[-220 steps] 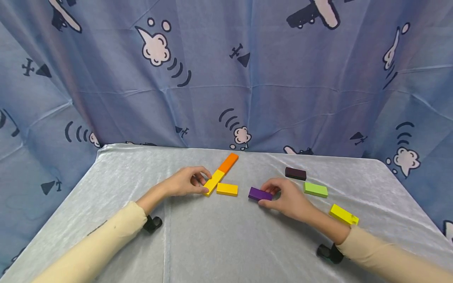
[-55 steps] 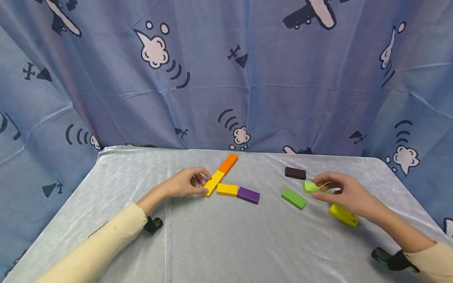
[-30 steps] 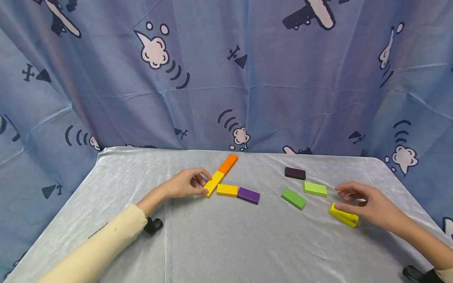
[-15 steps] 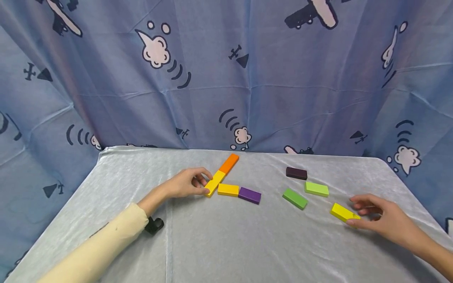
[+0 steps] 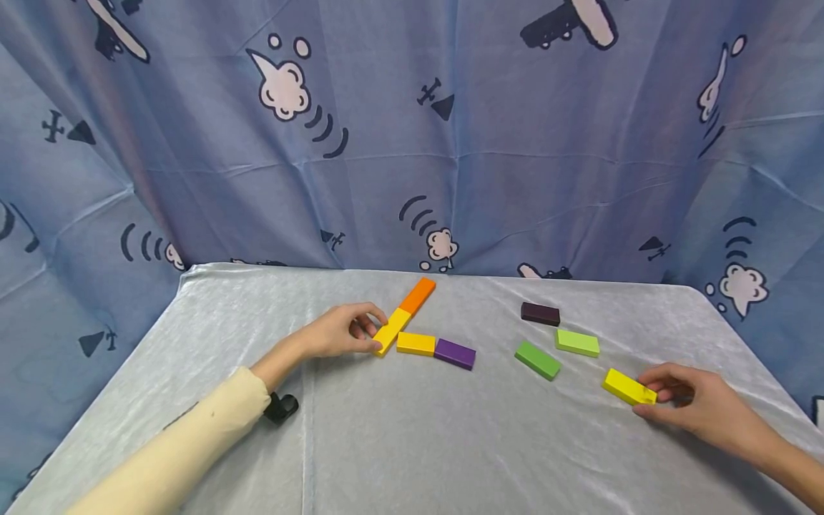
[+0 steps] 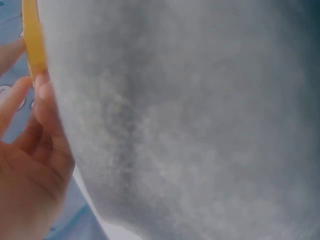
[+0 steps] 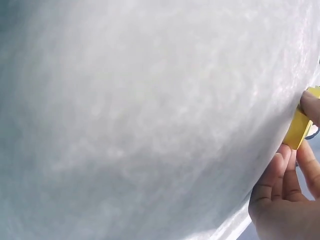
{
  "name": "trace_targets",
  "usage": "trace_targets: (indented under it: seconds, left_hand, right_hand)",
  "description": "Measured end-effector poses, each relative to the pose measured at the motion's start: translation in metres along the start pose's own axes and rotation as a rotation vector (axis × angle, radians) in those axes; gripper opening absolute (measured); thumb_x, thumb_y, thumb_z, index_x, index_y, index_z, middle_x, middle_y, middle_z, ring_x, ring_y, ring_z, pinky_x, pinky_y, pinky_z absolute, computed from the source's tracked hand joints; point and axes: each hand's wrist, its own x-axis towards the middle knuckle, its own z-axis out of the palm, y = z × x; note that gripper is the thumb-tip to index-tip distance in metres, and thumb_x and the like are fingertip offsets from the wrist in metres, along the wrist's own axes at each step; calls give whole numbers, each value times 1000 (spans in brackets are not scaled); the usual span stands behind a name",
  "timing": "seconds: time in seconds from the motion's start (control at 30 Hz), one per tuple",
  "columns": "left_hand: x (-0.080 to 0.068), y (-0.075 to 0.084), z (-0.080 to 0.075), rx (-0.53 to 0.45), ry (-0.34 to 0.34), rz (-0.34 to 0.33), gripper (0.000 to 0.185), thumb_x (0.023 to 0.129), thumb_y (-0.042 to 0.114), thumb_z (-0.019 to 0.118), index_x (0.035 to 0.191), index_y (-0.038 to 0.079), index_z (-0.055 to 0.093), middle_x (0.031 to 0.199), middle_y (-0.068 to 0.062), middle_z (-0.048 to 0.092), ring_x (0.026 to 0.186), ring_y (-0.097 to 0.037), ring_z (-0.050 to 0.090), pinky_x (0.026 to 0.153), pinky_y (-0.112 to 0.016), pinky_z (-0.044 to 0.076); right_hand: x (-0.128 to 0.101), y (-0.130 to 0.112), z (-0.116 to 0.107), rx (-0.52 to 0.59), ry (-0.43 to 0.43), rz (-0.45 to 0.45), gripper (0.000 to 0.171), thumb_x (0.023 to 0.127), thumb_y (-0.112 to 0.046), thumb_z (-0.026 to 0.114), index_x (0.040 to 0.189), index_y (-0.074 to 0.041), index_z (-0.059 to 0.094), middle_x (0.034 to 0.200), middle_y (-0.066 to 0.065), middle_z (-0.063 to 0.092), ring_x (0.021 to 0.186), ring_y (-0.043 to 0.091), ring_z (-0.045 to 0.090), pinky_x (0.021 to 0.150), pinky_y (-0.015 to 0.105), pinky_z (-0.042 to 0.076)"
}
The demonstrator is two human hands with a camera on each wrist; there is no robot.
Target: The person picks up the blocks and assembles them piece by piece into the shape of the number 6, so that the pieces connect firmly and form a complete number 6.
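Note:
My left hand (image 5: 337, 332) pinches the near end of an amber-yellow block (image 5: 390, 331) between thumb and fingers. That block lies slantwise, its far end against an orange block (image 5: 418, 295). Just right of it, a second amber block (image 5: 415, 344) meets a purple block (image 5: 455, 354) end to end. At the right, my right hand (image 5: 704, 404) holds the near end of a bright yellow block (image 5: 624, 386), which has a notch-like mark there. In the right wrist view, thumb and fingers sit on opposite sides of the yellow block (image 7: 298, 127).
Between the two hands lie a green block (image 5: 537, 360), a light green block (image 5: 577, 342) and a dark brown block (image 5: 540, 313). Grey velvety cloth (image 5: 412, 443) covers the table. Behind its far edge hangs a blue patterned curtain (image 5: 373, 200).
The purple block went left against the amber one, and my right hand let go of it. That hand then moved right past the light green block and took hold of the bright yellow one.

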Motion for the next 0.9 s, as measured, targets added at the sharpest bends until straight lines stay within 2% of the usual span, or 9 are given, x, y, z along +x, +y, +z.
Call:
trace_targets:
  seconds: [0.2,0.43,0.67,0.9]
  left_hand:
    - [0,1,0,5,-2,4,37,90,12,80,124,9,65,97,-2,65,83,-16,64,75,-31,54]
    - [0,1,0,4,-1,2,38,90,12,80,124,9,65,98,-3,65,83,-16,64,76,-31,54]
    - [0,1,-1,3,2,-9,37,89,12,81,123,10,65,97,-2,65,83,-16,63,75,-31,54]
    - [0,2,-1,4,-2,-5,37,89,12,81,123,8,65,97,-2,65,83,-16,63,76,-31,54]
  right_hand:
    - [-1,0,1,-19,16,-3,39,79,-20,90,107,0,71,101,10,68,75,5,58,66,24,53]
    - [-3,-6,4,-27,93,-4,40,77,-19,91,107,1,73,101,13,69,73,4,59,63,24,53]
    - [-6,-23,6,17,160,10,40,78,-19,91,108,0,73,101,13,70,73,3,61,61,22,53]
    - [-6,-44,12,77,150,-31,38,80,-18,90,109,-1,72,100,8,69,75,5,62,63,21,53]
